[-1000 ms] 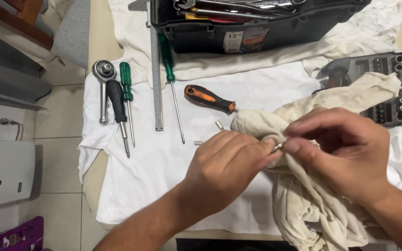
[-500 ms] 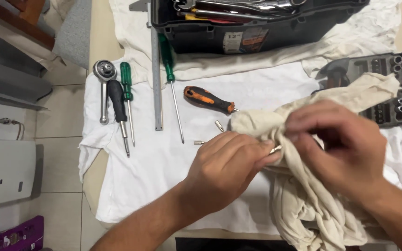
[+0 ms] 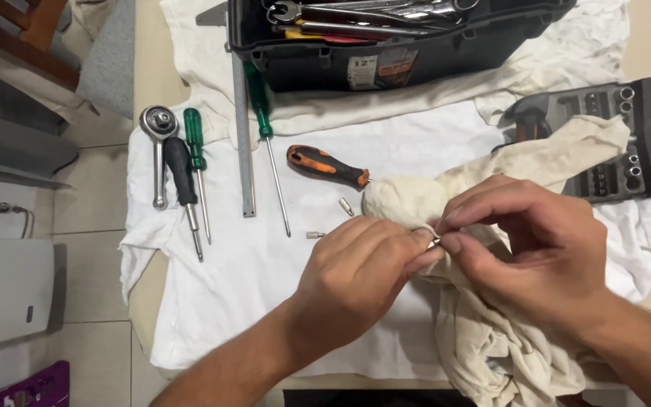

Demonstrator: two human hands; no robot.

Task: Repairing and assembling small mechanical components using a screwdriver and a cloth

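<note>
Two hands meet over a cream rag [image 3: 491, 332] at the middle of a white cloth [image 3: 250, 286], pinching a small metal bit [image 3: 434, 243] between them.

Far left on the cloth lie a ratchet [image 3: 158, 143], a black-handled screwdriver [image 3: 181, 177] and a short green screwdriver [image 3: 195, 154], then a steel ruler [image 3: 243, 136] and a long green screwdriver [image 3: 265, 139], with an orange-and-black screwdriver [image 3: 324, 166] and two loose bits [image 3: 346, 206] further right. The left hand [image 3: 356, 275] reaches up from the bottom edge, knuckles upward and fingers curled, fingertips closed on the small metal bit. The right hand [image 3: 536, 249] comes in from the lower right, thumb and forefinger pressed on the same bit, the rag bunched under it. An open black toolbox [image 3: 416, 56] sits at the top, and a socket tray [image 3: 619, 143] lies at the far right.
</note>
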